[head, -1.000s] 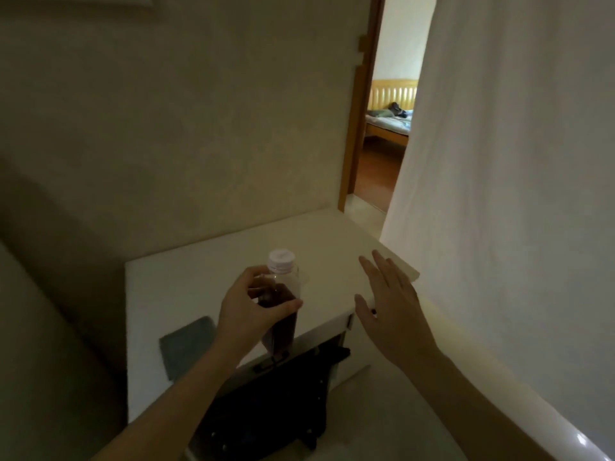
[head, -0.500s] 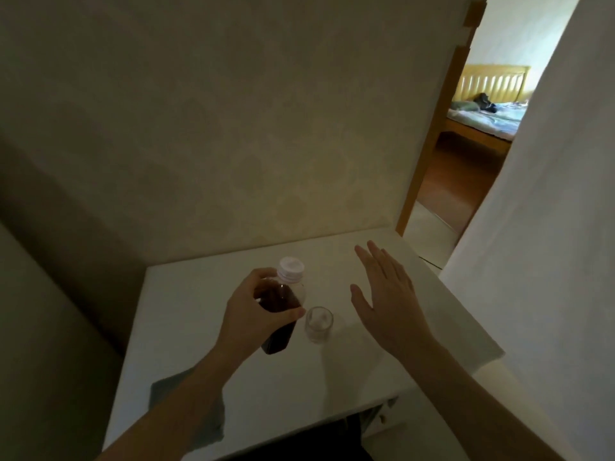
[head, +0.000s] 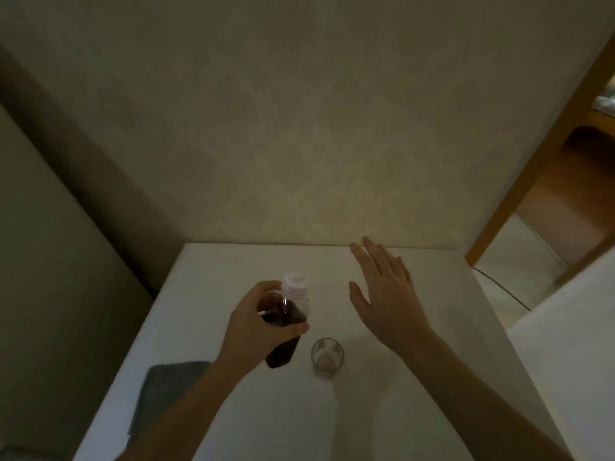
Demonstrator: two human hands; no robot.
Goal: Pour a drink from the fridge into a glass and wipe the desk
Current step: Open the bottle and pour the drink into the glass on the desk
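My left hand [head: 258, 322] grips a small plastic bottle [head: 286, 316] of dark drink with a white cap, held above the white desk [head: 382, 410]. A short clear glass [head: 327, 357] stands upright on the desk just right of the bottle's base. My right hand [head: 387, 294] hovers flat over the desk beyond the glass, fingers straight and spread, holding nothing. A grey cloth [head: 166, 390] lies on the desk's left edge beside my left forearm.
The desk backs onto a beige wall [head: 299, 144]. A wooden door frame [head: 539, 154] stands at the right with a doorway behind it. A white surface [head: 572, 344] rises at the right edge. A dark cable [head: 499, 287] runs past the desk's right side.
The view has swung left and down over the desk. The fridge interior is out of sight. The bottle stays in my left hand and the glass now shows right of it.
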